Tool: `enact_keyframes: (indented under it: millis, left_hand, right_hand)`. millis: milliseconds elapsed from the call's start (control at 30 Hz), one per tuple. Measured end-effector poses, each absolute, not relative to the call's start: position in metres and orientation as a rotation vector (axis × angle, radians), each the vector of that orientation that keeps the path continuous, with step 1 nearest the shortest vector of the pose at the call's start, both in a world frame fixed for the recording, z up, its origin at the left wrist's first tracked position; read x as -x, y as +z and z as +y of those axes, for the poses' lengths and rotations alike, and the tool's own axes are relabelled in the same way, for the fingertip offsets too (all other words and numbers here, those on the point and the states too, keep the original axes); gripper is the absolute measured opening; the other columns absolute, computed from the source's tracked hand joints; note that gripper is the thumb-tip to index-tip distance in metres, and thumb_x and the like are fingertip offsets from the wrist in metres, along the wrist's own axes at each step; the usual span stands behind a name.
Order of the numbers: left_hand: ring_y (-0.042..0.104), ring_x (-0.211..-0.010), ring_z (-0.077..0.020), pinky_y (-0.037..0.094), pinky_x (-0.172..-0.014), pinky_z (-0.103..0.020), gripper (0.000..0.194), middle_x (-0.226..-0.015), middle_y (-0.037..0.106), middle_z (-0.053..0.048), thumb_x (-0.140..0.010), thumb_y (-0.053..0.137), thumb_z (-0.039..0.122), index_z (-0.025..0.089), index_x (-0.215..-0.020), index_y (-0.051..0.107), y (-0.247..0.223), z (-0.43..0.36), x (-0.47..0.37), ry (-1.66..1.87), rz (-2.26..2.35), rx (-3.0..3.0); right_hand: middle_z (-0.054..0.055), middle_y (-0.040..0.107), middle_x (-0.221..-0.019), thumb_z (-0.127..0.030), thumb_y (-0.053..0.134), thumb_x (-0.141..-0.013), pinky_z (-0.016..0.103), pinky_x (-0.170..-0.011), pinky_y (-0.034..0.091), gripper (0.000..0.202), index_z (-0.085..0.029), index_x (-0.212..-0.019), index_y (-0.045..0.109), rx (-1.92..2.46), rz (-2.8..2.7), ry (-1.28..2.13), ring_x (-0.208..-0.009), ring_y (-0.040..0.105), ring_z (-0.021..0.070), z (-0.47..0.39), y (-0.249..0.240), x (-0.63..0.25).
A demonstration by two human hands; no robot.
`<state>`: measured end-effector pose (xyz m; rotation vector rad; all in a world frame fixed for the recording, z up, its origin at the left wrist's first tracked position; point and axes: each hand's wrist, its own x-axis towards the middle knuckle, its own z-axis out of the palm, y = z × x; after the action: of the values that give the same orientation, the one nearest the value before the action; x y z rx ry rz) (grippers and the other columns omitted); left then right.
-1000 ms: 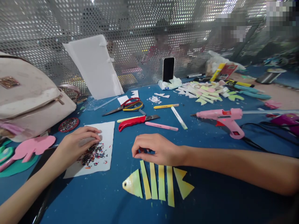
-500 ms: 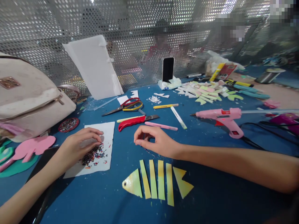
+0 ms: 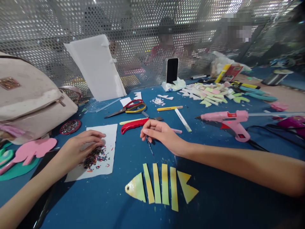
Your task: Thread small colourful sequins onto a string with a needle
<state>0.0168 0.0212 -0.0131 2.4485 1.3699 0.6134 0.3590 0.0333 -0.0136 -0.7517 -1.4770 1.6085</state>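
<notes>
My left hand [image 3: 79,147] rests over a white paper [image 3: 110,140], its fingers curved beside a heap of small dark and coloured bits [image 3: 95,157]; anything between its fingertips is too small to tell. Above the blue table, my right hand [image 3: 160,135] is closed on a thin dark tool [image 3: 150,147] whose tip points down. Below it lies a fish shape in separate pieces: a head with an eye [image 3: 136,188], several yellow-green strips [image 3: 165,183] and a notched tail [image 3: 187,187].
A red-handled knife [image 3: 133,125], scissors [image 3: 133,107] and markers [image 3: 169,108] lie beyond my hands. The pink glue gun [image 3: 230,119] is at right, near a pile of foam scraps [image 3: 209,93]. A phone [image 3: 172,70] stands behind; a backpack [image 3: 30,98] is at left.
My right hand has turned and lifted slightly, so the thin tool under its fingers now shows clearly. My left hand has hardly moved.
</notes>
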Motion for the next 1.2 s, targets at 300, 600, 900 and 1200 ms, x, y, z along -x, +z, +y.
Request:
enact_keyframes:
  millis: [300, 600, 900, 1200]
  left_hand:
    - [0.072, -0.102, -0.0228, 0.059, -0.094, -0.037, 0.033, -0.115, 0.075, -0.005, -0.097, 0.053, 0.049, 0.029, -0.092, 0.078, -0.006, 0.02, -0.018, 0.575, 1.337, -2.448]
    - [0.07, -0.103, -0.0237, 0.056, -0.093, -0.039, 0.027, -0.114, 0.071, -0.007, -0.093, 0.059, 0.048, 0.025, -0.084, 0.07, -0.01, 0.021, -0.021, 0.558, 1.368, -2.475]
    - [0.072, -0.088, -0.0203, 0.055, -0.084, -0.031, 0.019, -0.102, 0.076, 0.0, -0.094, 0.056, 0.045, 0.028, -0.093, 0.065, -0.005, 0.01, -0.024, 0.667, 1.526, -2.439]
    - [0.07, -0.077, -0.0187, 0.054, -0.075, -0.028, 0.017, -0.088, 0.075, 0.001, -0.09, 0.06, 0.044, 0.027, -0.088, 0.065, -0.002, 0.008, -0.03, 0.67, 1.507, -2.442]
  right_hand:
    - [0.004, 0.067, -0.087, -0.028, 0.065, -0.092, 0.024, -0.063, 0.047, 0.015, -0.017, -0.087, 0.057, 0.747, -1.61, 1.552, -0.078, 0.063, 0.0126, 0.029, -0.013, -0.358]
    - [0.002, 0.064, -0.085, -0.026, 0.062, -0.093, 0.025, -0.065, 0.047, 0.012, -0.017, -0.087, 0.057, 0.762, -1.662, 1.51, -0.074, 0.06, 0.0107, 0.028, -0.013, -0.358]
    - [0.002, 0.064, -0.086, -0.023, 0.062, -0.093, 0.025, -0.069, 0.049, 0.01, -0.017, -0.087, 0.057, 0.769, -1.679, 1.501, -0.075, 0.061, 0.0106, 0.026, -0.012, -0.358]
    - [0.002, 0.064, -0.087, -0.025, 0.062, -0.093, 0.025, -0.07, 0.05, 0.011, -0.017, -0.088, 0.057, 0.766, -1.701, 1.491, -0.076, 0.062, 0.011, 0.025, -0.012, -0.359]
